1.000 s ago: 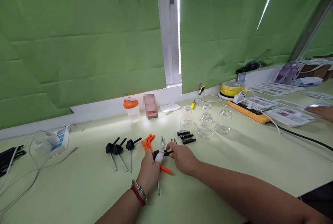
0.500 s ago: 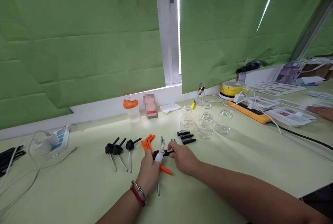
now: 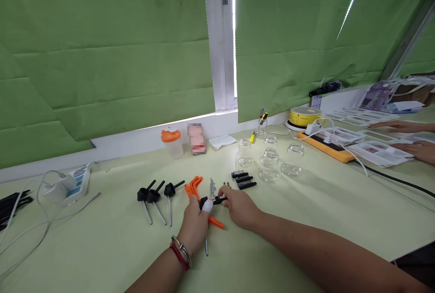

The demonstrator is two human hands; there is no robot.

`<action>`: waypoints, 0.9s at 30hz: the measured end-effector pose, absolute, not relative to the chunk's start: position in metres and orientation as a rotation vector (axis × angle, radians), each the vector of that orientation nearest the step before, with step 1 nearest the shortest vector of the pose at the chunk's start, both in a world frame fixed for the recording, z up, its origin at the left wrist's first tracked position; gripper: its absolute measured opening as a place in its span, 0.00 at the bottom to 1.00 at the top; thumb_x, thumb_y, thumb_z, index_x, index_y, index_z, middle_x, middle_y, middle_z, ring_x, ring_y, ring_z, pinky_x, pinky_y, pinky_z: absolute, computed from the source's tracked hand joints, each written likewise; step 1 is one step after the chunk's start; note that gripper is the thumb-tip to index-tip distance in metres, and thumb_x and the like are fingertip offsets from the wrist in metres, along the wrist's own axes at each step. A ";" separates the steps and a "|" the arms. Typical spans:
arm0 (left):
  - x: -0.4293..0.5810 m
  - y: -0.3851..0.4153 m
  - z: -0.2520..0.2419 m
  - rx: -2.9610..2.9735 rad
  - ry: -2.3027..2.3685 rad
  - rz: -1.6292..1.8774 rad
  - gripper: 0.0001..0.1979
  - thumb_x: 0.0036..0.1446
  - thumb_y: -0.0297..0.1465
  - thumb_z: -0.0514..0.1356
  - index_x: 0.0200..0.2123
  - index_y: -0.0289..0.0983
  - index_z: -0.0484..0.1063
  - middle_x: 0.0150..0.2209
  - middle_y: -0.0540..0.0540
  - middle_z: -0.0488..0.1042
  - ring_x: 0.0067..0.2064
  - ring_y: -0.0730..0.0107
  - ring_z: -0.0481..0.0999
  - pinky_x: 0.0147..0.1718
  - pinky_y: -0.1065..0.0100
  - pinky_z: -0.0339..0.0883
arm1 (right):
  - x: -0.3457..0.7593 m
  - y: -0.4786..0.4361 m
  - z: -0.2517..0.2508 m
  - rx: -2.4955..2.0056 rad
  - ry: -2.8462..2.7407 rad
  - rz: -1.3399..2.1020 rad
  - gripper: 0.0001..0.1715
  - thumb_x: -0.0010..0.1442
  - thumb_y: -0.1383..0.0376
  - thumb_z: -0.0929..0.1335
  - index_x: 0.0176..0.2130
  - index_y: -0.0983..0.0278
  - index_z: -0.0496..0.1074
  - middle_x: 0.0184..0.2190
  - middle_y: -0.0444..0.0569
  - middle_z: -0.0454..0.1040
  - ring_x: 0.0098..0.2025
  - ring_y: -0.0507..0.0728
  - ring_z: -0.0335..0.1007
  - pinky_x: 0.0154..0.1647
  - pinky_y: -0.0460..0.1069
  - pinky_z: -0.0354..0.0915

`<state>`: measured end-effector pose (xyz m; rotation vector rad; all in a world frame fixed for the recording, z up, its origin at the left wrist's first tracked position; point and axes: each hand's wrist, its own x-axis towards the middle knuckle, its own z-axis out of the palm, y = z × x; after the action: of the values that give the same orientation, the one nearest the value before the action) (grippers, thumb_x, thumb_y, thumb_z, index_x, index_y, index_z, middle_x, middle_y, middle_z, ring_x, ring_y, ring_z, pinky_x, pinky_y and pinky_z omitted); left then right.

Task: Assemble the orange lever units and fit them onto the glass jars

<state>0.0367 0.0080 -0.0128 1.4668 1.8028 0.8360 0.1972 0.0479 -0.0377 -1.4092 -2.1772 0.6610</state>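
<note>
My left hand (image 3: 196, 220), a white wrap on its thumb, is closed around a black head piece (image 3: 203, 202) with a metal rod pointing toward me. An orange lever (image 3: 216, 223) sticks out below this hand. My right hand (image 3: 239, 206) pinches the black arm of the same piece at its right end; the fingertips partly hide it. Just beyond the hands lie other orange levers (image 3: 194, 184), thin metal pins (image 3: 212, 187) and small brass-coloured bits (image 3: 227, 185). Black parts with springs (image 3: 244, 178) lie beyond my right hand. Three similar black-headed rods (image 3: 170, 191) lie to the left.
Several clear glass jars (image 3: 269, 166) stand at the back right, near an orange power strip (image 3: 326, 147). An orange-lidded cup (image 3: 172, 143) is at the back. White cables and a power strip (image 3: 79, 188) lie left. Another person's hands (image 3: 416, 150) rest on printed sheets at far right.
My hands stay almost in place on the black piece. At far right, the other person's hands have come further into view over the sheets.
</note>
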 end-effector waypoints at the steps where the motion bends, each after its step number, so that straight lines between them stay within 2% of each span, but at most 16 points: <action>1: 0.037 0.008 -0.014 1.463 1.795 0.837 0.14 0.56 0.45 0.48 0.28 0.41 0.53 0.24 0.52 0.61 0.24 0.71 0.64 0.22 0.69 0.57 | 0.197 0.048 -0.037 -1.413 -2.174 0.662 0.13 0.56 0.71 0.62 0.42 0.59 0.63 0.27 0.43 0.70 0.29 0.53 0.64 0.27 0.45 0.47; 5: 0.035 0.009 -0.017 1.455 1.781 0.852 0.14 0.56 0.45 0.48 0.28 0.41 0.52 0.24 0.52 0.62 0.24 0.70 0.65 0.22 0.69 0.57 | 0.197 0.049 -0.037 -1.406 -2.159 0.668 0.17 0.56 0.72 0.62 0.46 0.58 0.62 0.30 0.44 0.72 0.31 0.54 0.65 0.28 0.45 0.47; 10: 0.034 0.011 -0.020 1.460 1.743 0.901 0.15 0.56 0.46 0.49 0.28 0.41 0.54 0.26 0.50 0.63 0.26 0.68 0.66 0.25 0.67 0.59 | 0.196 0.049 -0.034 -1.433 -2.175 0.656 0.13 0.57 0.69 0.62 0.43 0.59 0.65 0.29 0.45 0.72 0.31 0.54 0.65 0.28 0.45 0.47; 17: 0.032 0.013 -0.028 1.446 1.721 0.936 0.16 0.55 0.47 0.50 0.28 0.41 0.54 0.25 0.52 0.62 0.24 0.70 0.64 0.24 0.67 0.57 | 0.196 0.047 -0.032 -1.408 -2.197 0.641 0.13 0.57 0.70 0.62 0.43 0.59 0.67 0.30 0.45 0.73 0.31 0.54 0.65 0.28 0.45 0.47; 21: 0.031 0.014 -0.029 1.465 1.717 0.937 0.16 0.56 0.47 0.49 0.29 0.41 0.54 0.25 0.52 0.62 0.24 0.70 0.63 0.24 0.67 0.57 | 0.196 0.046 -0.033 -1.441 -2.177 0.647 0.13 0.56 0.70 0.62 0.42 0.59 0.65 0.28 0.44 0.72 0.30 0.53 0.65 0.27 0.45 0.47; 27: 0.034 0.013 -0.023 1.488 1.765 0.903 0.16 0.56 0.47 0.49 0.28 0.41 0.54 0.26 0.50 0.65 0.27 0.68 0.67 0.25 0.67 0.58 | 0.197 0.048 -0.034 -1.442 -2.158 0.666 0.17 0.57 0.71 0.62 0.46 0.58 0.62 0.33 0.46 0.73 0.34 0.54 0.67 0.29 0.45 0.48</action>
<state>0.0335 0.0130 -0.0227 1.4881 1.7650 0.9031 0.1966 0.0478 -0.0343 -1.4421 -2.1582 0.6661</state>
